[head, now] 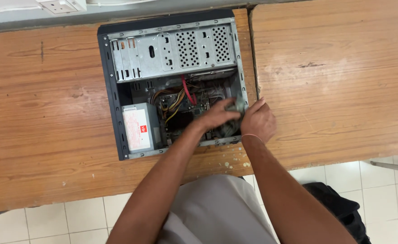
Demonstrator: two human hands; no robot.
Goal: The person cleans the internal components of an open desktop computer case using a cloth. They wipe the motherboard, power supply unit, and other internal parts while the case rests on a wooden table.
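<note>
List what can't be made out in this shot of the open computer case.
All in the head view:
- What the left hand grips: motion blur smears the fingers and the part under them.
- Right hand's fingertips: hidden behind the case edge and the left hand.
- Board beneath both hands: covered by them.
- Label on the power supply: too small.
- Wall socket: cut by the top edge.
- Black bag: cut by the bottom edge.

A white rectangular label [134, 131] with a red mark tops the power supply [153, 118].
</note>
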